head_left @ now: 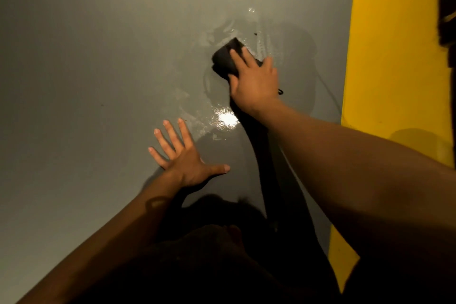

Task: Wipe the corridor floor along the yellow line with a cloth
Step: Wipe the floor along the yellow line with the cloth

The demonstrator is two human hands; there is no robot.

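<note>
A dark folded cloth (225, 57) lies on the grey corridor floor (98, 57), left of the broad yellow line (389, 57). My right hand (254, 79) lies on top of the cloth with fingers spread over it, pressing it down. Wet streaks and a bright glare (227, 119) shine on the floor around and below the cloth. My left hand (183, 153) is flat on the floor with fingers splayed wide, nearer to me and left of the wet patch, holding nothing.
A dark object (447, 7) stands at the right edge beyond the yellow line. A thin dark cord (328, 91) runs across the floor toward the line. A small dark speck (255, 34) lies beyond the cloth. My dark clothing fills the bottom.
</note>
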